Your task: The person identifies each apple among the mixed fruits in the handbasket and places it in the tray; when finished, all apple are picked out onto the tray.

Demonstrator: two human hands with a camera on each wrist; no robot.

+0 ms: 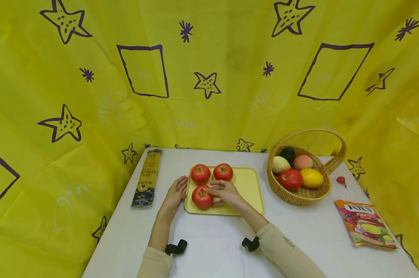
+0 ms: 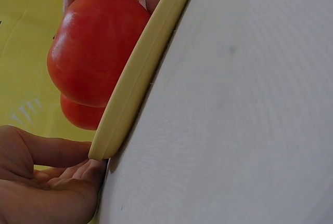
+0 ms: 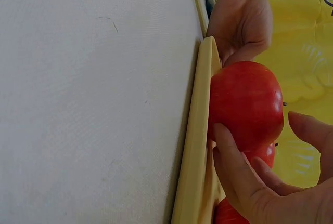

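Note:
A pale yellow tray (image 1: 245,189) lies on the white table, bearing three red apples. Its nearest one, the front apple (image 1: 201,197), sits at the front left, with the back left apple (image 1: 200,173) and the back right apple (image 1: 223,172) behind it. At the tray's left edge my left hand (image 1: 174,195) holds the rim, thumb above and fingers low against it in the left wrist view. My right hand (image 1: 228,193) is at the right side of the front apple; one fingertip touches it, while a gap shows beside another in the right wrist view.
A wicker basket (image 1: 296,200) of several fruits stands at right, its handle arching up. Near it lie a red lollipop (image 1: 341,180) and an orange Fox's candy bag (image 1: 365,224). A long yellow and blue packet (image 1: 147,177) lies at left. Behind hangs a yellow curtain (image 1: 230,116).

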